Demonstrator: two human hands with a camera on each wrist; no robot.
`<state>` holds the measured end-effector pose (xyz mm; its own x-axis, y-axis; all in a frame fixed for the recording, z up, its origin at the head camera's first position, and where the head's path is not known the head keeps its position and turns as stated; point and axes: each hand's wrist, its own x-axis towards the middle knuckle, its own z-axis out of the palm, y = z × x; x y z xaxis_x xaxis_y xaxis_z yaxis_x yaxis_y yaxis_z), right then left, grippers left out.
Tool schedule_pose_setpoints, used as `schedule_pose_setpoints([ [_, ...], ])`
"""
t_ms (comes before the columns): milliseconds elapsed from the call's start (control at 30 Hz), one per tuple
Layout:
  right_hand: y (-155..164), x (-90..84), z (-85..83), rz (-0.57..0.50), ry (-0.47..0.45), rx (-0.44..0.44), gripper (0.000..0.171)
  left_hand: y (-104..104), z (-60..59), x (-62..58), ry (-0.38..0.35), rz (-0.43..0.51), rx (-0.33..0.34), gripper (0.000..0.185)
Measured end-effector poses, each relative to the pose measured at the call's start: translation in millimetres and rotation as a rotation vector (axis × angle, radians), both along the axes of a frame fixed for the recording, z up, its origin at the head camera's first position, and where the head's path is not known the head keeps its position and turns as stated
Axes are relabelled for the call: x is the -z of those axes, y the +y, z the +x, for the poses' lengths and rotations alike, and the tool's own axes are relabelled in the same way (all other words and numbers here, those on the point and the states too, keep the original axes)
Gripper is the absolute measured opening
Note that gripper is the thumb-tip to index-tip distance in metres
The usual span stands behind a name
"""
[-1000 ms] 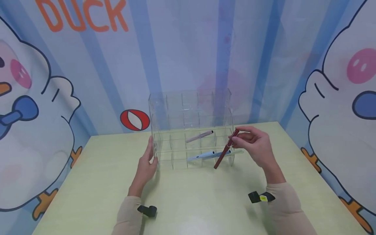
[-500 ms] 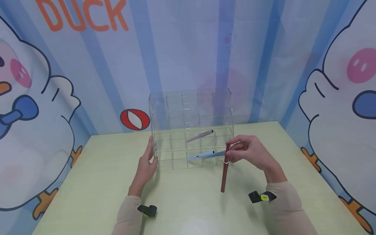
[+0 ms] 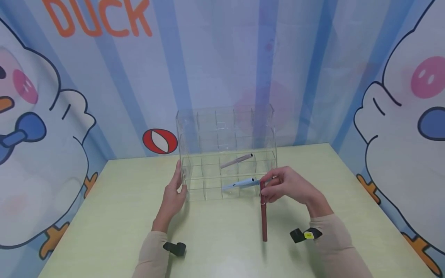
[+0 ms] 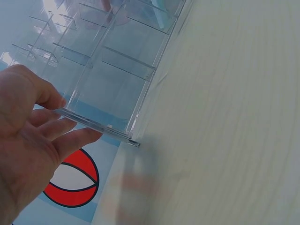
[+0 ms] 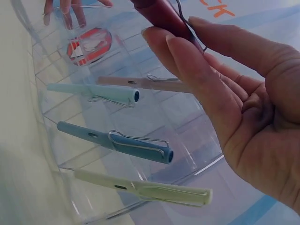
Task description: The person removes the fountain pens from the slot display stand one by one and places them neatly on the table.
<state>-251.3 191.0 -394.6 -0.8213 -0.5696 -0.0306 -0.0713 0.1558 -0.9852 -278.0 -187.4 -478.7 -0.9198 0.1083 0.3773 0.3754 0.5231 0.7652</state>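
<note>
Maroon pen [image 3: 264,216] pinched at its clip end by my right hand [image 3: 286,189], hanging tip-down; left hand [image 3: 174,197], fingers straight, braces the clear acrylic organizer [image 3: 194,154].

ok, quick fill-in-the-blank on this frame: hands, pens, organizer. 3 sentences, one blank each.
1. The right hand pinches a dark ____ pen.
2. The left hand rests on the organizer's ____ side.
3. The organizer is made of clear ____, so the blue pen shows through it.

Missing words: red; left; plastic
</note>
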Motion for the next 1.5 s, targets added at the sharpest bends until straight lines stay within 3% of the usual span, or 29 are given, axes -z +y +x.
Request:
schedule_pose_setpoints([
  [467,-39.5,33.9,-4.2,0.064,-0.141,-0.085,0.037,0.8,0.4,-1.4,-0.003,0.006,-0.001,0.08],
  [667,-48.2,46.0,-4.9,0.064,-0.171,-0.044,0.038,1.1,0.0,-1.4,0.011,0.004,0.003,0.08],
  [1067,-59.7,69.0,-8.4,0.171,-0.159,0.07,0.03,0.8,-0.5,-0.7,0.015,-0.007,-0.015,0.081],
  [1500,-70.3,82.3,-6.9,0.238,-0.146,0.155,0.019,0.4,0.0,-1.1,0.023,0.004,-0.003,0.081],
])
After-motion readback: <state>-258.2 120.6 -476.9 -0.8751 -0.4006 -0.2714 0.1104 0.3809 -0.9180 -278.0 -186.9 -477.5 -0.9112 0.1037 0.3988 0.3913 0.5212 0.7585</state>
